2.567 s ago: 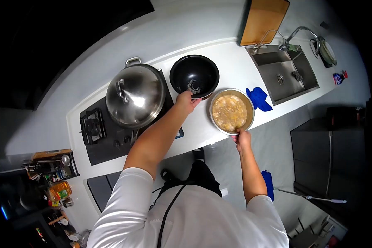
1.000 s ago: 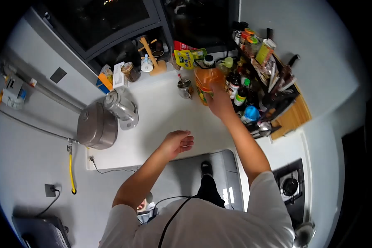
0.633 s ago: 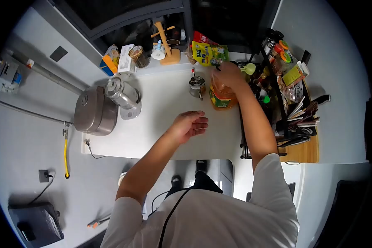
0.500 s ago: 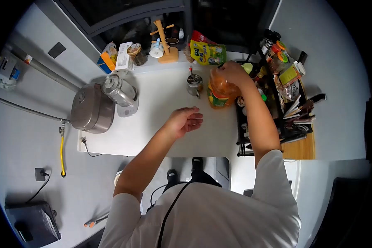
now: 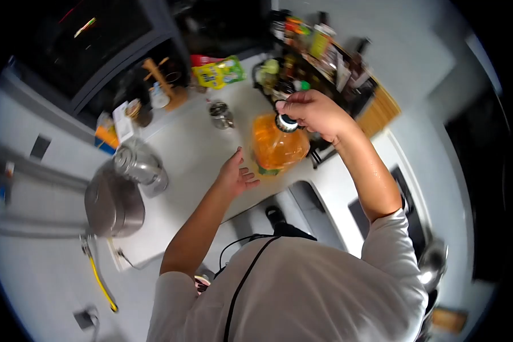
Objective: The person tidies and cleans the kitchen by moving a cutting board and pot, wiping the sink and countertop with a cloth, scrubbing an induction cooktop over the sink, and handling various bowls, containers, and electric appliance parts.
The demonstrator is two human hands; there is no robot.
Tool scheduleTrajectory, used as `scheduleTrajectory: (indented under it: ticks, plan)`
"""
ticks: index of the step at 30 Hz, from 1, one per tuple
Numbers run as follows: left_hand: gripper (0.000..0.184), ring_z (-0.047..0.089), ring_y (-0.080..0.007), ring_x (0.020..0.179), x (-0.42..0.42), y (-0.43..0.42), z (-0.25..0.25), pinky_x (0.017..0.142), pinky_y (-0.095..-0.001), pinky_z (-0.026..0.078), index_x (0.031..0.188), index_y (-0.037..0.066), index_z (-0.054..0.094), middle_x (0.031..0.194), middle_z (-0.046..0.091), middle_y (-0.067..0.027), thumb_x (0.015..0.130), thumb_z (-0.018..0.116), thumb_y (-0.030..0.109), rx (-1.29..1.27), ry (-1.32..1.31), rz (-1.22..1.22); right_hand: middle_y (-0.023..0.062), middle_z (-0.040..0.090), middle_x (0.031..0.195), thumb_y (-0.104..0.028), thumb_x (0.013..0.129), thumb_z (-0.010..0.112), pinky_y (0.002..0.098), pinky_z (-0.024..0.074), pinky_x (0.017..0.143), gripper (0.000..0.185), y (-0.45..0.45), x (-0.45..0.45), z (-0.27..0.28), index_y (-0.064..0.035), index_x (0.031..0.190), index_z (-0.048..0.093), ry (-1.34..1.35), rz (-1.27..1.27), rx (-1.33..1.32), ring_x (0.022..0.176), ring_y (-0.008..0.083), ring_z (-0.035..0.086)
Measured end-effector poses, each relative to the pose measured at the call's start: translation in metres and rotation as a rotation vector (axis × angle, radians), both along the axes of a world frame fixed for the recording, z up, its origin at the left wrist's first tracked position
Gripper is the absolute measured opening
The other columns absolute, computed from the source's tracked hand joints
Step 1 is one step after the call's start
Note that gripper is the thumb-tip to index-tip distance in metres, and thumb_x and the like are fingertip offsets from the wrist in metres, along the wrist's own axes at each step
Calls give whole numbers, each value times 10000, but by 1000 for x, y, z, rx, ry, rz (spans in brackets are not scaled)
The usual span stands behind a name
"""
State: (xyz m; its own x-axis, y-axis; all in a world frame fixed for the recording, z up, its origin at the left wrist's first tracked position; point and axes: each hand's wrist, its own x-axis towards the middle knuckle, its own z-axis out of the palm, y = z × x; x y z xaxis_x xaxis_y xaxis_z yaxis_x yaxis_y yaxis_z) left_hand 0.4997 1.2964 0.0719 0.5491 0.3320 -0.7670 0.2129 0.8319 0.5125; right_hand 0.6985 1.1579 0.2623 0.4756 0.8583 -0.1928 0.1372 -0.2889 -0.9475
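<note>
A large clear jug of orange-gold cooking oil (image 5: 272, 147) is gripped near its top by my right hand (image 5: 320, 114). Its dark cap with a pale ring (image 5: 286, 122) shows just below my fingers. The jug is over the front part of the white counter (image 5: 191, 151); whether its base touches the counter I cannot tell. My left hand (image 5: 235, 175) hovers just left of the jug, fingers spread and holding nothing. Behind it, a small glass pot with a metal lid (image 5: 220, 115) stands on the counter.
A black rack (image 5: 302, 62) crowded with bottles and packets stands at the back right. On the left are a rice cooker (image 5: 114, 202) and a lidded glass jar (image 5: 135, 162). A yellow-green pouch (image 5: 221, 73) and a wooden mug stand (image 5: 164, 82) line the window ledge.
My right hand has brought the oil jug from beside the rack toward the counter's front edge. The camera view has turned to the right. My left hand's fingers have spread wider.
</note>
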Motion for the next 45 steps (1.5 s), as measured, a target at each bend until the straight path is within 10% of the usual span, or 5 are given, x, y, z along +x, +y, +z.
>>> scheduleTrajectory:
  ticks: [9, 13, 16, 33, 45]
  plan:
    - [742, 474, -345, 1295, -67, -165, 20, 1078, -581, 386, 1498, 151, 336, 1460, 408, -154, 973, 464, 660, -144, -88, -756, 262, 692, 864, -385, 918, 681, 403, 521, 774, 467, -215, -167, 13, 74, 1003, 699, -142, -236, -159, 806, 331, 687]
    - [690, 473, -343, 1315, -76, -235, 0, 1070, -595, 409, 1531, 162, 301, 1460, 411, -149, 996, 492, 552, -238, -84, -1047, 258, 693, 833, -383, 901, 691, 422, 521, 745, 466, -315, -234, -4, 73, 996, 702, -104, -466, -188, 779, 353, 691]
    - [674, 475, -332, 1327, -86, -298, -11, 1078, -597, 403, 1524, 165, 331, 1451, 431, -138, 994, 506, 543, -256, -122, -1254, 108, 675, 832, -319, 952, 684, 337, 495, 734, 359, -391, -281, -18, 33, 1022, 684, -36, -537, -165, 751, 164, 581]
    - [414, 599, -225, 1228, -175, -794, -65, 1070, -434, 451, 1337, 156, 555, 1322, 620, -58, 980, 521, 363, -516, 75, -1978, 88, 569, 647, -344, 911, 706, 356, 442, 579, 354, -823, -523, -86, -4, 835, 638, 13, -1312, -311, 608, 185, 545]
    - [550, 465, -259, 1315, -174, -1073, -21, 1099, -451, 375, 1487, 141, 390, 1463, 445, -73, 1029, 555, 396, -639, -224, -2307, 50, 662, 735, -317, 940, 713, 272, 470, 623, 384, -1006, -533, -9, 65, 915, 705, 30, -1924, -321, 684, 99, 569]
